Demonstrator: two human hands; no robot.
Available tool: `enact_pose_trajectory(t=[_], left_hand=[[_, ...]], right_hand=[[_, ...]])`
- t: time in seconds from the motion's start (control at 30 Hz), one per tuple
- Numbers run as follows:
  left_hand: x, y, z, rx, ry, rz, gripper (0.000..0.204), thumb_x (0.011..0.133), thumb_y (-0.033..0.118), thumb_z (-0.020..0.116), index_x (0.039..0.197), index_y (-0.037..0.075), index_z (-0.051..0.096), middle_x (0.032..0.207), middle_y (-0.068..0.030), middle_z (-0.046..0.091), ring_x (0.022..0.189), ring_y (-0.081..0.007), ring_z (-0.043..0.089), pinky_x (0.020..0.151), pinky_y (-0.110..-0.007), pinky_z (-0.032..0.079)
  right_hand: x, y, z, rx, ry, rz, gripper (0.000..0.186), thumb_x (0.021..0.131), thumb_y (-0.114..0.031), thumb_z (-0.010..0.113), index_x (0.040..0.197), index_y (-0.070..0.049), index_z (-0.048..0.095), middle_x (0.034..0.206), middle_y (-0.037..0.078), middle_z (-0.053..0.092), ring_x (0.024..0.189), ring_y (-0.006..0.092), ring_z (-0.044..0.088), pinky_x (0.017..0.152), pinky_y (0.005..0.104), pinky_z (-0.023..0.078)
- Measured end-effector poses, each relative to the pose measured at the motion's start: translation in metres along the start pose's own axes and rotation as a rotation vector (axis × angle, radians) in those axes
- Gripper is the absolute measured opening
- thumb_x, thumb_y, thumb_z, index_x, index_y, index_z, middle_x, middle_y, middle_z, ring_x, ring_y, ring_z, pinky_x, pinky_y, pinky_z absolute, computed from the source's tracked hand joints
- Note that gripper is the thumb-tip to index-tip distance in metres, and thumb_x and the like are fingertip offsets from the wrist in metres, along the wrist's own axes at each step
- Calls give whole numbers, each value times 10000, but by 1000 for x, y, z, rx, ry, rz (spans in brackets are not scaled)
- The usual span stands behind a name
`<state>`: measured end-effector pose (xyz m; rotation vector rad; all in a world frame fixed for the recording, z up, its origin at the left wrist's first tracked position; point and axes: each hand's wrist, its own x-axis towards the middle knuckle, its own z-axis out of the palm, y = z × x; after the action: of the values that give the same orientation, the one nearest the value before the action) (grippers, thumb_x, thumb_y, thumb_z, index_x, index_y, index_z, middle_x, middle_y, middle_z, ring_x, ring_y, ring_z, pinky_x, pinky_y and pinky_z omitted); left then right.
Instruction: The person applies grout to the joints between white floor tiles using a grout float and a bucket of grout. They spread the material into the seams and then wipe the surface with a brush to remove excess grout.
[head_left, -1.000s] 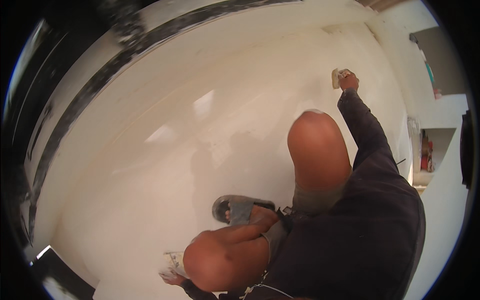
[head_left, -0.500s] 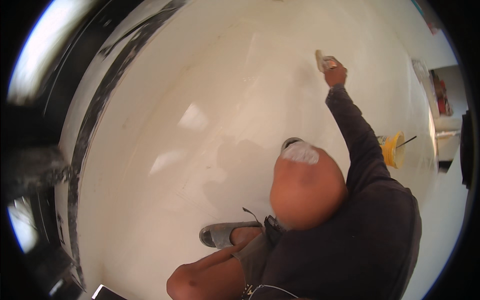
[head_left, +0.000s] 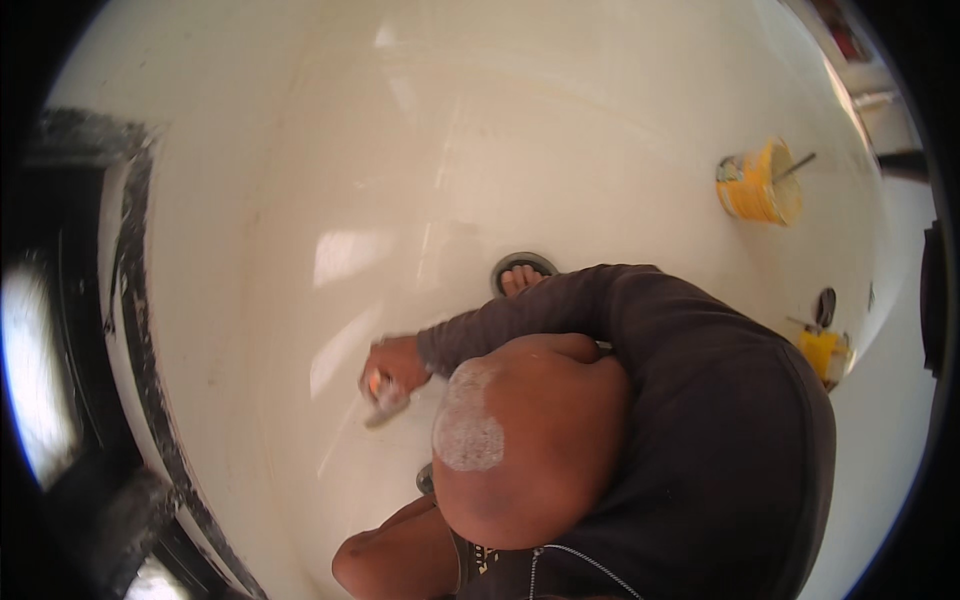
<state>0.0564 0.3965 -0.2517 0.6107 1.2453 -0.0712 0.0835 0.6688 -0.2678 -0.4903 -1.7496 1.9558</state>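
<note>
My right hand (head_left: 394, 366) is closed around a small, pale, flat tool that looks like a paintbrush (head_left: 385, 410), with a spot of orange by the fingers; motion smears it. The brush is down at the glossy cream floor (head_left: 270, 300), left of my bent knee (head_left: 540, 440), which carries a whitish crusted patch. My dark right sleeve crosses in front of that knee. My left hand is out of sight.
To the right stands a yellow bucket (head_left: 750, 188) with a dark stick leaning in it. A smaller yellow container (head_left: 825, 355) is nearer. My sandalled foot (head_left: 522, 275) rests beyond the knee. A black, white-smeared frame (head_left: 140, 290) edges the left.
My right hand has swung from far out at the right to the left and nearer, the brush still in it. The view has shifted, and the smaller yellow container now shows.
</note>
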Motion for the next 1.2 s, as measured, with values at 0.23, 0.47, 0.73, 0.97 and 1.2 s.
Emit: enact_pose_trajectory(t=[0.23, 0.47, 0.73, 0.97, 1.2], left_hand=[[3, 8, -44, 7, -55, -72, 448, 847, 412, 535, 1144, 78, 574, 1129, -162, 580, 1004, -286, 580, 853, -399, 470], [16, 26, -79, -43, -30, -98, 444, 850, 395, 532, 1156, 75, 567, 1138, -157, 578, 1015, -277, 577, 862, -392, 468], [25, 26, -13, -234, -99, -104, 439, 854, 377, 529, 1168, 72, 559, 1148, -150, 576, 1027, -268, 572, 873, -384, 466], [46, 52, 25, -422, -152, 21, 435, 857, 360, 527, 1179, 69, 552, 1157, -145, 575, 1039, -259, 568, 882, -378, 464], [37, 49, 11, -579, -105, 146, 432, 860, 344, 525, 1191, 66, 545, 1166, -140, 573, 1050, -251, 564, 891, -371, 462]], right_hand=[[-247, -50, -146, 423, 952, -103, 239, 859, -270, 613, 909, -38, 647, 998, 137, 636, 962, 248, 620, 858, 392, 501], [-537, -61, -87, 203, 2507, 382, 484, 862, -426, 571, 1162, -61, 465, 822, 125, 592, 577, 204, 517, 522, 334, 430], [-663, -64, -139, 351, 2535, 484, 487, 854, -416, 474, 1205, -79, 439, 1018, 158, 610, 616, 217, 524, 502, 354, 426], [-587, -92, -176, 15, 2615, 779, 220, 799, -182, 556, 928, -5, 559, 626, 96, 572, 394, 170, 478, 356, 274, 360], [-345, -140, -199, -980, 1295, 640, 164, 757, -181, 614, 871, -64, 606, 683, 70, 561, 598, 199, 545, 551, 339, 434]])
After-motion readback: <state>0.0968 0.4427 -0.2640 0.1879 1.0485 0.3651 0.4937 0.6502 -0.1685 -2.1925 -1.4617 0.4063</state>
